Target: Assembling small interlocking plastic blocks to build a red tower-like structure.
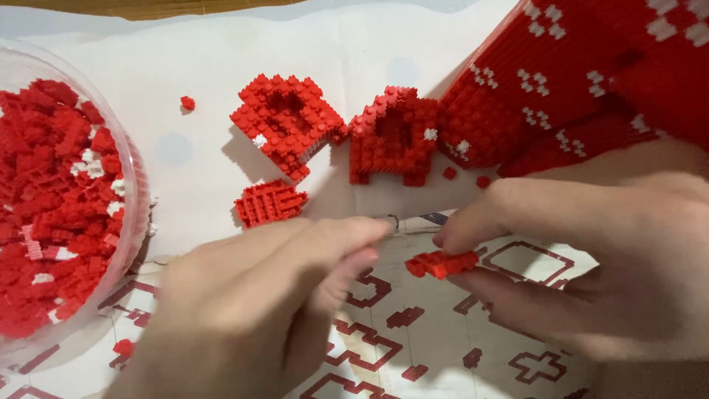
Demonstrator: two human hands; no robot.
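- A clear plastic bowl (136, 185) is sitting at the far left of the counter (199, 155), cut off by the frame edge, and it is brimming with loose red and white bricks (55, 199).
- A single red brick (187, 103) is lying alone just right of the bowl.
- The left hand (251, 310) is filling the lower middle, fingers curled inward with thumb and forefinger pinched together; whatever they are pinching is too small or hidden to make out.
- A flat red plate of bricks (269, 202) is lying just above that hand, with a hollow red block (288, 122) behind it.
- A second red built piece (393, 137) is standing to the right of the hollow block, near it.
- The right hand (583, 266) is gripping a short red strip of bricks (442, 264) between thumb and fingertips, above the printed sheet (413, 340).
- A large red and white model (576, 74) is running off the top right corner, so its full shape is not showing.
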